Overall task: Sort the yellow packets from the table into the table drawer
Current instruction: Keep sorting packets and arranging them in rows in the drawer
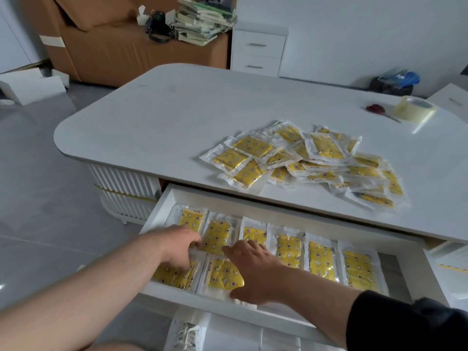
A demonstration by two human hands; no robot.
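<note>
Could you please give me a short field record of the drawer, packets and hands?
drawer: open, below the table
back row: six yellow packets side by side
front row: two packets, left end
left hand: on the front-left packet, grip unclear
right hand: flat on the second front packet
pile: unsorted packets heaped on the table
extras: scissors, tape roll, table's far right

This looks like a room in a home or small office used as a packing space. A low white counter with rounded corners and a fluted base [177, 110] stands on a grey tiled floor [38, 173]. Behind it, large brown cardboard boxes [114, 51] carry a stack of flat pale-green packs [202, 21], beside a white two-drawer cabinet [258, 49]. A roll of clear packing tape [415, 111] and red-handled scissors [377, 108] lie on the counter.
</note>
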